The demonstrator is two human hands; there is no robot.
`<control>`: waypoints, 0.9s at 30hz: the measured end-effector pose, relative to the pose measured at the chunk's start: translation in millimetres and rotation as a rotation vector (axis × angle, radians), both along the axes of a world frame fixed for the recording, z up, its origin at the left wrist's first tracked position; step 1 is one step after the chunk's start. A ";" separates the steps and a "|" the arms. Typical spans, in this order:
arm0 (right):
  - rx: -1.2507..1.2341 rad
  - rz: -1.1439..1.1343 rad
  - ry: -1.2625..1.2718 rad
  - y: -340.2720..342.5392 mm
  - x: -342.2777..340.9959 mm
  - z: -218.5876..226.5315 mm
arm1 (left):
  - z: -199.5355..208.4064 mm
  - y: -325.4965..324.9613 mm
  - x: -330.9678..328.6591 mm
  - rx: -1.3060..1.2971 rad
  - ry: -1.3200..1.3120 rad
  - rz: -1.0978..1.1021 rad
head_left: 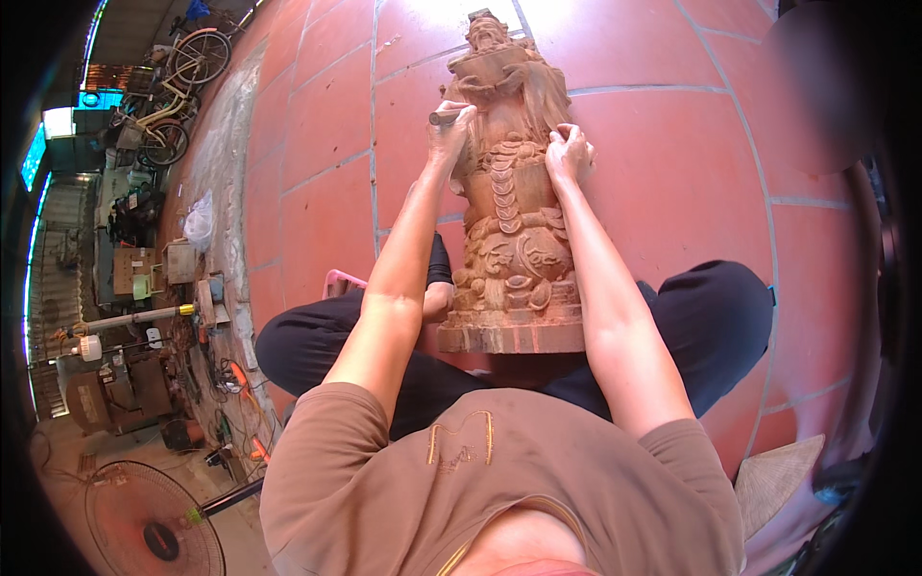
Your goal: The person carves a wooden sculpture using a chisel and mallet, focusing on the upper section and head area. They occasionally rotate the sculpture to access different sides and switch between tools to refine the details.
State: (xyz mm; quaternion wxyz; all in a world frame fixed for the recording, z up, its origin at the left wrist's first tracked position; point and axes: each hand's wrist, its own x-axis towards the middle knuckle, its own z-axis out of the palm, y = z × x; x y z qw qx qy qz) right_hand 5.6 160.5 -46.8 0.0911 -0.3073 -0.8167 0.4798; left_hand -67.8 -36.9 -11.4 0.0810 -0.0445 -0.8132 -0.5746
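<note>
Wooden statue [507, 216] | face-up on tiled floor [663, 144], base btwn bent legs [715, 322], prob. for steadiness | L hand [449, 136] grips dark stick [444, 118] | R hand [569, 156] curled at statue's edge; can't tell from here if gripping

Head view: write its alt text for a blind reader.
A carved wooden statue faces up on red floor tiles, base toward a seated person. The left hand holds a dark object beside it; the right hand is at its other side. At lower left, a fan.
</note>
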 end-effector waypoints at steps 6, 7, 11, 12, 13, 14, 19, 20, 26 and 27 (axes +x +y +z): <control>0.003 -0.030 -0.002 10.0 1.8 -3.4 | 5.5 17.3 26.6 -0.208 0.061 0.070; 0.007 -0.032 0.004 11.7 1.3 -4.2 | 10.4 19.1 38.5 -0.229 0.065 0.046; 0.017 -0.036 0.008 14.3 -0.4 -6.8 | 21.8 15.2 64.1 -0.177 -0.038 -0.014; 0.021 -0.037 0.004 15.6 -0.7 -6.8 | 24.8 15.2 57.4 -0.134 -0.061 -0.012; 0.016 -0.031 0.002 13.7 -1.2 -4.2 | 28.8 14.9 51.3 -0.092 -0.083 -0.002; 0.011 -0.020 -0.001 9.9 -0.3 -1.7 | 28.2 13.7 42.5 -0.098 -0.058 0.063; -0.019 0.000 0.018 5.7 -0.2 -1.7 | 6.3 13.2 -1.3 -0.010 0.041 0.106; -0.025 0.003 0.018 6.3 -0.5 -2.5 | 4.6 12.1 -2.1 -0.070 0.044 0.105; -0.010 -0.022 0.016 13.7 -1.5 -3.9 | 12.7 19.2 61.2 -0.343 0.252 0.009; -0.020 -0.018 0.016 13.7 -1.3 -4.2 | 11.6 17.2 71.3 -0.384 0.309 -0.021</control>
